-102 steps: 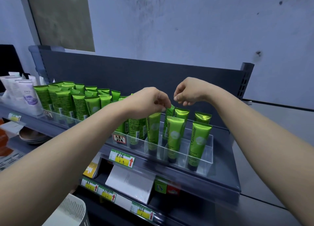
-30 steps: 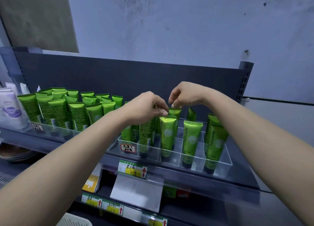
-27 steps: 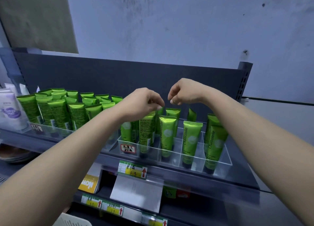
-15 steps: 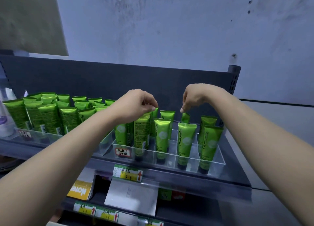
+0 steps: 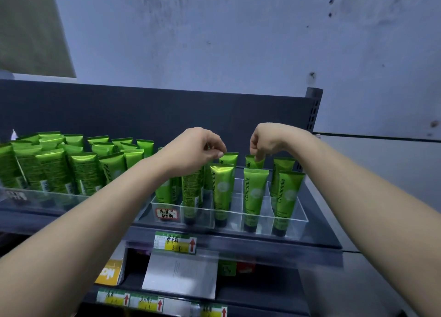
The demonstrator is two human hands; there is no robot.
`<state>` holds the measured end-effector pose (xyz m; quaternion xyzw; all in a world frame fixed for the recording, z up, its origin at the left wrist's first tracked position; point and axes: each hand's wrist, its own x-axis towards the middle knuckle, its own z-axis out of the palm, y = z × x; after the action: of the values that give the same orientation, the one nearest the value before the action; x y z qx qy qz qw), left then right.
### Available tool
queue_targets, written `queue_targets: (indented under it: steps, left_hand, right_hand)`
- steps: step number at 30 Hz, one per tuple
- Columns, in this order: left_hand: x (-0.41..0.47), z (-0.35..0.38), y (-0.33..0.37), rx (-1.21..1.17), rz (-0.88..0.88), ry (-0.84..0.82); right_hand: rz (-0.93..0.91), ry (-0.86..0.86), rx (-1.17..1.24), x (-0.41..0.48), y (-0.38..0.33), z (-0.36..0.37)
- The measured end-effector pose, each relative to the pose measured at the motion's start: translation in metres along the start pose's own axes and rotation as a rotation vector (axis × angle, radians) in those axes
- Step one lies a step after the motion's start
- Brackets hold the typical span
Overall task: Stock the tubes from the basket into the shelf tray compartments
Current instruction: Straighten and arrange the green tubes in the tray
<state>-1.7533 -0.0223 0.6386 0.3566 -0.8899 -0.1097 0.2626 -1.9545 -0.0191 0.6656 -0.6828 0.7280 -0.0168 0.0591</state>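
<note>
A clear divided shelf tray holds upright green Chamomile tubes in front and back rows. My right hand reaches down over the back row and pinches the top edge of a back-row green tube standing behind the front tube. My left hand hovers over the tray's left compartments with curled fingers. A sliver of green shows between its thumb and fingers, above a tube whose top it hides. The basket is out of view.
A second clear tray packed with several green tubes stands to the left. Yellow price tags line the shelf edge. Below lie a grey booklet and a yellow box. A dark upright post ends the shelf at the right.
My right hand moved right and dropped onto the back-row tube's top. My left hand lowered slightly onto the tubes at the tray's left. The view shifted right.
</note>
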Motion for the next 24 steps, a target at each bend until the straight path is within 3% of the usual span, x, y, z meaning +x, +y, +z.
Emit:
queue_targets:
  steps: [5, 12, 24]
  left_hand:
    - [-0.001, 0.001, 0.001, -0.002, 0.005, 0.016]
    - [0.004, -0.005, 0.007, 0.029, -0.050, 0.048]
    - [-0.021, -0.022, -0.008, 0.154, -0.318, 0.075]
  right_hand:
    - [-0.011, 0.002, 0.053, -0.006, 0.002, -0.003]
    - [-0.142, 0.213, 0.173, -0.002, 0.002, -0.014]
    - [-0.444, 0.091, 0.167, 0.037, -0.043, -0.009]
